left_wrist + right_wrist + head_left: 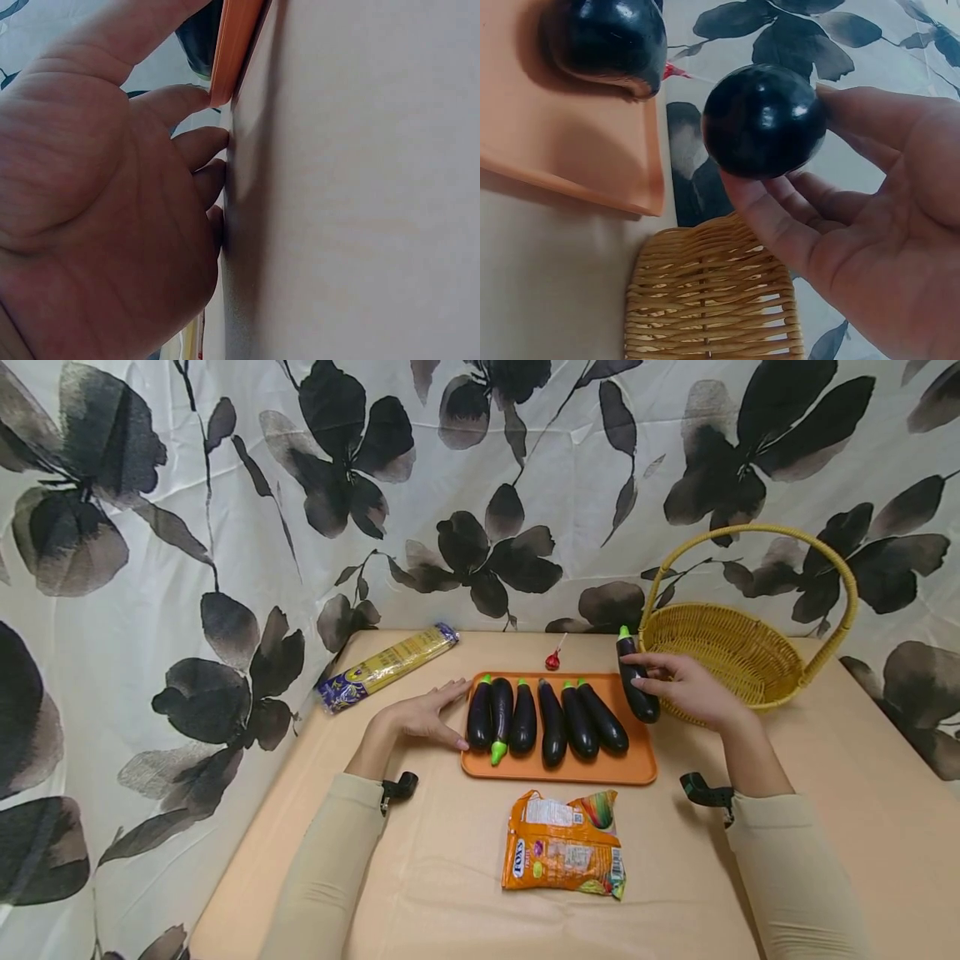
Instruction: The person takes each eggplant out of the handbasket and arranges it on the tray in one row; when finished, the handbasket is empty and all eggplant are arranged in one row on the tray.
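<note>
My right hand (688, 687) grips an eggplant (637, 681) between thumb and fingers, above the tray's right edge and beside the wicker basket (720, 647). In the right wrist view the eggplant's round dark end (765, 124) faces the camera. Several more eggplants (552, 727) lie side by side on the orange tray (555, 770), one with its green stem toward me. At the tray's left edge rests my left hand (423, 714), its fingers extended and its thumb near the outermost eggplant. The left wrist view shows the left index fingertip touching the tray rim (225, 67).
A yellow-and-blue long packet (390, 668) lies at the back left. Behind the tray is a red lollipop (552, 660). An orange candy bag (564, 845) lies in front of the tray. The basket's tall handle (765, 529) arches up at the back right, before a flowered curtain.
</note>
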`<state>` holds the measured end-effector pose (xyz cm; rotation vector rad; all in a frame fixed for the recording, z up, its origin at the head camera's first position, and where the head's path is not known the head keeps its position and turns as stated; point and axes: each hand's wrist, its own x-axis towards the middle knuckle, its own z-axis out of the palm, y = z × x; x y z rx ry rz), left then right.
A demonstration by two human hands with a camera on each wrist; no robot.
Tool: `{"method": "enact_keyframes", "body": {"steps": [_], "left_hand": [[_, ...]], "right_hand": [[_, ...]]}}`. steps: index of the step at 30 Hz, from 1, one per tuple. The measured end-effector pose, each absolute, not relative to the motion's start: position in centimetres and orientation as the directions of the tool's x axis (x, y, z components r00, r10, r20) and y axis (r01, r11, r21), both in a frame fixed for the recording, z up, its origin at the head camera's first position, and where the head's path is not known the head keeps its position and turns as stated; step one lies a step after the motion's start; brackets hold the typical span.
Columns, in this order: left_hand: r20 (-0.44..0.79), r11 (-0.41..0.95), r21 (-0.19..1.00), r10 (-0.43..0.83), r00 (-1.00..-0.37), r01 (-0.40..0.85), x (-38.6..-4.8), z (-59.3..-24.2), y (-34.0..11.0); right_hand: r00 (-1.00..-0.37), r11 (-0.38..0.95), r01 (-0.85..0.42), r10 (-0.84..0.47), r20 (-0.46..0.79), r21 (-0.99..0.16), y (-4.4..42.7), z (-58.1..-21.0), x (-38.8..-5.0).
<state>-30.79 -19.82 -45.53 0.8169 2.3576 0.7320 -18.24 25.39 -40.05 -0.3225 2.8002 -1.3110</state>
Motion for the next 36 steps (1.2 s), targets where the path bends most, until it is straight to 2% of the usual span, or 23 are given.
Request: {"method": "enact_keyframes", "body": {"steps": [6,19,29,36], "left_hand": [[-0.301,0.667,0.636,0.677,-0.671,0.387,-30.7,-45.5,-19.8],[-0.291,0.656,0.637,0.691,-0.662,0.405,-30.9,-45.7,-19.9],[-0.298,0.66,0.639,0.686,-0.664,0.395,-30.8,-45.6,-19.9],[-0.295,0.659,0.634,0.689,-0.662,0.403,-30.9,-45.7,-20.0]], "right_hand": [[-0.977,0.656,-0.156,-0.21,0.02,-0.739,25.1,-40.3,-18.3],[-0.958,0.781,-0.218,-0.287,-0.025,-0.586,23.4,-41.1,-19.0],[-0.955,0.82,-0.184,-0.28,-0.099,-0.542,23.3,-41.1,-18.7],[-0.951,0.826,-0.195,-0.291,-0.104,-0.529,23.5,-41.2,-18.4]]}}
